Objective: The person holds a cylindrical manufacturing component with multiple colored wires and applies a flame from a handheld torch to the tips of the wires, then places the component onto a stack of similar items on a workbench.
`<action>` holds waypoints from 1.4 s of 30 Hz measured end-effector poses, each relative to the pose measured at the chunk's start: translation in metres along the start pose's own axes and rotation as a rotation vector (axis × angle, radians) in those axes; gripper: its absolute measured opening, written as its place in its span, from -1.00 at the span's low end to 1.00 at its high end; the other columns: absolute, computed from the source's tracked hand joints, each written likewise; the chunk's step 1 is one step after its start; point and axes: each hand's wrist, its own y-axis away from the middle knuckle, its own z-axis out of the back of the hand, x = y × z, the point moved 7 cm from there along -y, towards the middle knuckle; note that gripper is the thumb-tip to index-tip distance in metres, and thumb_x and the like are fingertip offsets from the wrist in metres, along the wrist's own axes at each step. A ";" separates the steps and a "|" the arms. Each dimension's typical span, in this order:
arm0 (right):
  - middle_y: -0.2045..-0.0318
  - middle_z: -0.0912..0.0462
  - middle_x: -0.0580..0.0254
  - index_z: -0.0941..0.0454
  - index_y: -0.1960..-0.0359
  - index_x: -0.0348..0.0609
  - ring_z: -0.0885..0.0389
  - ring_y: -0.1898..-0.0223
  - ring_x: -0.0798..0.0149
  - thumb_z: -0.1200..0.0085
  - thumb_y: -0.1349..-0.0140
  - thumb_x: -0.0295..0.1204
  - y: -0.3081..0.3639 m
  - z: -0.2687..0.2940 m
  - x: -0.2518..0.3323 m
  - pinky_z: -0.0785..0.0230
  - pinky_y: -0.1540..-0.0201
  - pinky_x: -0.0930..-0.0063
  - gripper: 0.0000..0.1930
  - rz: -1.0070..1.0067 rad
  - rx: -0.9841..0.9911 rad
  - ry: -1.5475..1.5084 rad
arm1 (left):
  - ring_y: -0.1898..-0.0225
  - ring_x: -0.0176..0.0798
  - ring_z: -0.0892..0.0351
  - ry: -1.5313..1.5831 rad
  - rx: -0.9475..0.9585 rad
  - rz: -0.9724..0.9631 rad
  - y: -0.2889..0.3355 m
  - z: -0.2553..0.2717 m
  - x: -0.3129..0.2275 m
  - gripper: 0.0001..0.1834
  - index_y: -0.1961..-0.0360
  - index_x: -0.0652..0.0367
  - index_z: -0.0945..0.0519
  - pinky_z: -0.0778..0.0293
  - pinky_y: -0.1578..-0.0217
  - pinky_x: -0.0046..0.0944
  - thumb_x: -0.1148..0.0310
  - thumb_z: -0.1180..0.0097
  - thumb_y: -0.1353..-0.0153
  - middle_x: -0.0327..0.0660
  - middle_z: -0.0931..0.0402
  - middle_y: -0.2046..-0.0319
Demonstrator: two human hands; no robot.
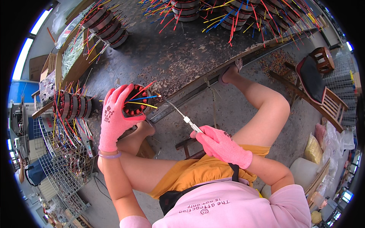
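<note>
We hold a stator (133, 111) in our left hand (116, 114), at the near edge of the dark, worn bench (152, 60). That hand, in a pink glove, curls around the stator's left side, fingers over the top and thumb along the lower rim, so the open middle with its red-lined slots faces us; we cannot tell whether the bench bears any of its weight. A red wire (146, 88), a blue wire (142, 98) and a yellow wire (144, 104) stick out of it to the right. Our right hand (220, 145), gloved alike, is closed around the pale handle of a tool (193, 124), whose thin, bent shaft points up and left toward the stator. Its tip lies just beside the wire ends, and we cannot tell if it touches anything. Left of our left hand lies a row of stators (76, 105) bristling with wires, and a stack (106, 26) stands farther back, near a box of white strips (74, 57). More stacks (186, 9) line the far side. Below the bench on our left is a wire rack (61, 152); well off to our right, a chair (317, 79) stands on the grey floor (249, 108).
</note>
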 end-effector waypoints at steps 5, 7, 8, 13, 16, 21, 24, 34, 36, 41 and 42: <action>0.65 -0.33 0.48 -0.50 -0.04 -0.23 -0.25 0.66 0.59 0.14 -0.49 -0.28 0.001 -0.001 0.002 -0.09 0.60 0.63 -0.70 -0.023 0.006 -0.028 | -0.17 0.16 -0.37 0.043 -0.010 0.036 0.000 0.002 -0.002 -0.08 -0.19 0.13 -0.52 -0.29 -0.24 0.05 0.25 -0.48 0.38 0.01 -0.45 -0.13; 0.65 -0.33 0.48 -0.50 -0.04 -0.23 -0.25 0.67 0.59 0.13 -0.49 -0.27 0.001 0.000 0.001 -0.09 0.61 0.62 -0.69 -0.016 0.008 -0.023 | -0.15 0.15 -0.38 0.040 -0.005 0.051 0.000 0.002 -0.001 -0.09 -0.19 0.12 -0.53 -0.30 -0.23 0.05 0.26 -0.47 0.39 0.02 -0.45 -0.12; 0.63 -0.34 0.47 -0.50 -0.01 -0.23 -0.25 0.65 0.59 0.11 -0.49 -0.27 0.001 0.001 0.001 -0.12 0.58 0.60 -0.70 -0.017 0.007 -0.022 | -0.17 0.14 -0.38 0.024 0.005 0.049 0.000 0.002 -0.001 -0.07 -0.20 0.11 -0.51 -0.31 -0.23 0.04 0.28 -0.48 0.39 0.00 -0.43 -0.14; 0.58 -0.37 0.44 -0.50 0.05 -0.25 -0.26 0.61 0.58 0.07 -0.48 -0.27 0.002 0.004 0.001 -0.18 0.54 0.57 -0.72 -0.015 -0.008 -0.035 | -0.21 0.17 -0.35 -0.011 0.000 0.008 0.002 0.002 0.002 -0.05 -0.21 0.07 -0.51 -0.20 -0.33 0.10 0.22 -0.51 0.38 -0.04 -0.42 -0.17; 0.66 -0.35 0.46 -0.50 -0.03 -0.21 -0.24 0.68 0.60 0.14 -0.49 -0.26 0.003 0.005 0.002 -0.05 0.63 0.63 -0.69 -0.004 -0.023 -0.028 | -0.26 0.13 -0.32 0.030 0.018 -0.094 -0.002 0.004 -0.003 -0.05 -0.23 0.04 -0.50 -0.08 -0.40 0.14 0.24 -0.51 0.37 -0.06 -0.41 -0.19; 0.67 -0.35 0.44 -0.51 -0.02 -0.20 -0.22 0.70 0.60 0.14 -0.48 -0.24 0.001 0.006 0.001 -0.01 0.65 0.64 -0.69 0.016 -0.018 -0.058 | -0.32 0.06 -0.29 -0.046 0.023 -0.083 -0.003 0.005 -0.010 0.00 -0.25 0.08 -0.47 -0.02 -0.43 0.14 0.29 -0.51 0.41 -0.07 -0.42 -0.20; 0.67 -0.36 0.44 -0.51 -0.02 -0.19 -0.21 0.70 0.60 0.14 -0.48 -0.24 -0.001 0.005 0.000 0.00 0.66 0.64 -0.69 0.039 -0.017 -0.042 | -0.31 0.04 -0.31 -0.045 0.031 -0.106 -0.004 0.004 -0.008 0.02 -0.25 0.13 -0.45 -0.01 -0.44 0.13 0.28 -0.52 0.43 -0.08 -0.43 -0.19; 0.68 -0.34 0.46 -0.50 -0.03 -0.19 -0.18 0.72 0.62 0.14 -0.48 -0.23 -0.002 0.004 0.002 0.03 0.68 0.65 -0.68 0.058 -0.012 -0.017 | -0.29 0.05 -0.31 -0.045 -0.016 -0.103 -0.004 0.006 -0.008 0.01 -0.23 0.11 -0.47 -0.01 -0.44 0.15 0.27 -0.53 0.44 -0.09 -0.44 -0.14; 0.68 -0.34 0.46 -0.50 -0.03 -0.19 -0.17 0.72 0.62 0.14 -0.48 -0.23 -0.002 0.003 0.003 0.03 0.68 0.65 -0.68 0.027 -0.006 -0.046 | -0.29 0.06 -0.31 -0.043 -0.013 -0.111 -0.004 0.007 -0.010 0.00 -0.23 0.16 -0.47 -0.02 -0.44 0.14 0.26 -0.53 0.43 -0.08 -0.45 -0.14; 0.63 -0.35 0.46 -0.49 -0.01 -0.21 -0.20 0.68 0.61 0.13 -0.49 -0.24 0.000 0.002 0.008 -0.04 0.63 0.64 -0.69 0.011 0.003 -0.044 | -0.29 0.04 -0.32 -0.039 -0.030 -0.103 -0.003 0.005 -0.005 0.01 -0.24 0.04 -0.48 -0.02 -0.44 0.18 0.27 -0.53 0.44 -0.12 -0.46 -0.14; 0.59 -0.36 0.46 -0.49 0.01 -0.24 -0.24 0.64 0.60 0.12 -0.50 -0.26 0.002 0.002 0.011 -0.11 0.58 0.62 -0.71 0.000 0.009 -0.043 | -0.29 0.03 -0.33 -0.043 -0.027 -0.107 -0.003 0.006 -0.006 0.00 -0.23 0.08 -0.48 -0.02 -0.44 0.16 0.26 -0.53 0.44 -0.10 -0.46 -0.14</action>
